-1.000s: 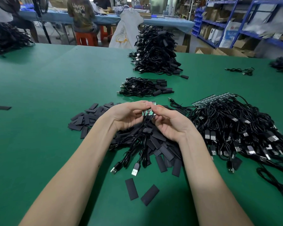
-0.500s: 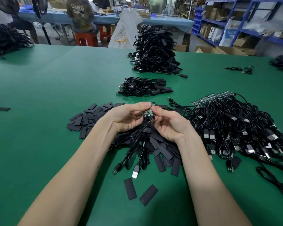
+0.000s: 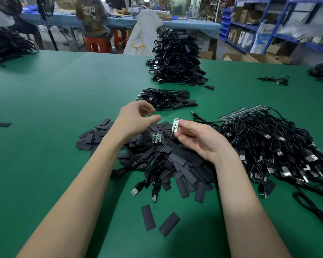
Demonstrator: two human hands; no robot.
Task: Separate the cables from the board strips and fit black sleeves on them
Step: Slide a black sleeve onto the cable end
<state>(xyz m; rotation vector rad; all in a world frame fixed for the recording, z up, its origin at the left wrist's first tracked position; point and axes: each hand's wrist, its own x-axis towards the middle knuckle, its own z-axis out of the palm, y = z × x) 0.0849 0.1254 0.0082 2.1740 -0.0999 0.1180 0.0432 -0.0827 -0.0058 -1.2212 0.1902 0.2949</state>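
My right hand (image 3: 198, 140) pinches a single small green board (image 3: 175, 124) upright by its edge, with its thin black cable (image 3: 162, 148) trailing down to the table. A short remaining strip of boards (image 3: 156, 137) lies on the pile of flat black sleeves (image 3: 177, 164), its cables running toward the USB plugs (image 3: 136, 190) near me. My left hand (image 3: 136, 118) hovers above the sleeves with relaxed fingers and holds nothing. A big tangle of cables on board strips (image 3: 268, 144) lies to the right.
Two loose sleeves (image 3: 158, 219) lie near me on the green table (image 3: 45, 118). A small bundle of sleeved cables (image 3: 166, 99) and a tall stack (image 3: 175, 58) sit beyond my hands. People work at a blue table behind; blue shelves stand at right.
Both hands held the strip together before. Now one board is broken off in my right hand, the rest of the strip lies on the sleeves, and my left hand has let go.
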